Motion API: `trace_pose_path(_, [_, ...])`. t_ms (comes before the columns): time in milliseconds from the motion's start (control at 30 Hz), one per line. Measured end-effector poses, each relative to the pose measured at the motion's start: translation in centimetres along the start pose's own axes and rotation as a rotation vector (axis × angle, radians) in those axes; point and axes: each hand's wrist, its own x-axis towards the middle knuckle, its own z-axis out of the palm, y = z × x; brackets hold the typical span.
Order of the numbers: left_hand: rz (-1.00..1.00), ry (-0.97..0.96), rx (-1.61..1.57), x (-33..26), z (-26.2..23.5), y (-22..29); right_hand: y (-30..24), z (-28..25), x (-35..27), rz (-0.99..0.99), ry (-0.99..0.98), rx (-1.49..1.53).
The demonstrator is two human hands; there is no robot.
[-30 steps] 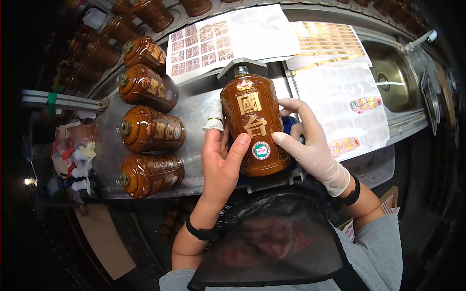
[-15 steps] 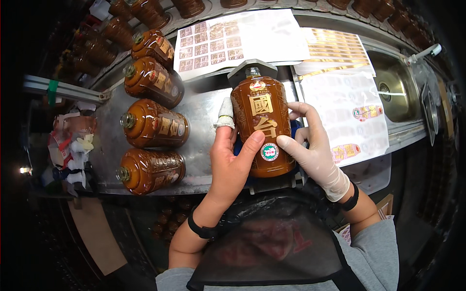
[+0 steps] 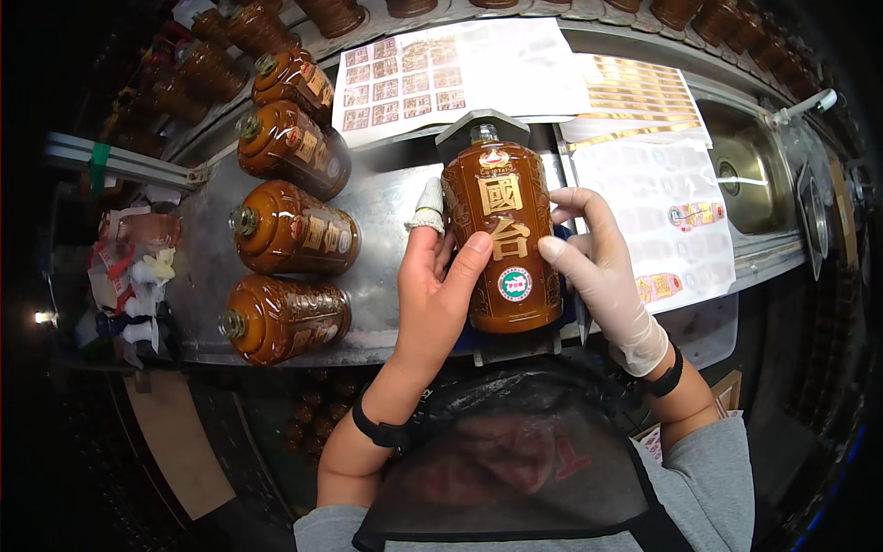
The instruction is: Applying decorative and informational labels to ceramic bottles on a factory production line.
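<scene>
A brown glazed bottle (image 3: 501,285) with gold lettering and a round green-and-white label lies on its back in a metal holder (image 3: 460,129), its clear neck pointing away from me. My left hand (image 3: 432,285), a white cover on one fingertip, closes along the bottle's left side with the thumb resting on its front. On the other side, my right hand (image 3: 602,267) in a pale glove curls its fingers round the edge, thumb near the lettering. The undersides of my fingers are hidden behind the bottle.
Several similar bottles (image 3: 294,227) lie in a column at the left of the metal bench (image 3: 207,313). A sheet of decals (image 3: 524,69) lies behind, and label sheets (image 3: 625,212) to the right. A sink (image 3: 745,175) is at far right; more bottles (image 3: 331,14) line the back.
My thumbs have lifted or slid slightly up and outward from the round label, leaving more of the bottle's lower front in sight. The bottle stays in the holder.
</scene>
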Motion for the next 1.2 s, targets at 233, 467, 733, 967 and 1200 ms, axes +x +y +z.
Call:
trace_pose_path(233, [-0.024,-0.033,0.103,0.1,-0.2,-0.5,-0.5,1.3,0.8,-0.01,0.078,-0.074])
trace_pose_path(467, [-0.013,-0.053,0.093,0.2,-0.2,-0.5,-0.4,1.1,0.8,-0.022,0.073,-0.08])
trace_pose_path(733, [-0.051,-0.009,0.052,0.2,-0.1,-0.5,-0.3,-0.2,-0.6,0.043,-0.033,-0.002])
trace_pose_path(967, [-0.051,-0.011,0.058,0.3,0.1,-0.4,0.1,0.0,-0.8,-0.007,-0.013,-0.04])
trace_pose_path(1200, [-0.053,-0.002,0.062,0.2,0.0,-0.5,-0.1,-0.1,-0.7,0.004,-0.038,-0.054])
